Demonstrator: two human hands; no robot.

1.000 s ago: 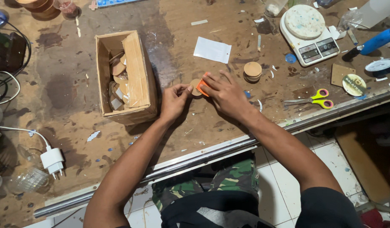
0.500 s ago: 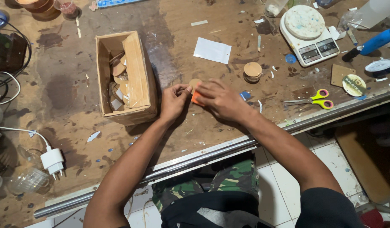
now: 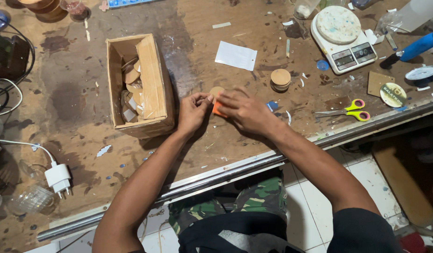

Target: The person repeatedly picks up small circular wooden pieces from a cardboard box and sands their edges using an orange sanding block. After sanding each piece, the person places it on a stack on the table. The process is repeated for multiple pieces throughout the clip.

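Together, left hand [image 3: 193, 111] and right hand [image 3: 244, 110] pinch an orange piece [image 3: 218, 109] beside the cardboard box [image 3: 153, 84].

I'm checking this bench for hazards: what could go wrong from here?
The left hand and right hand pinch a small wooden disc and an orange piece together; either might slip out. The scissors lie close to the table edge and could be knocked off.
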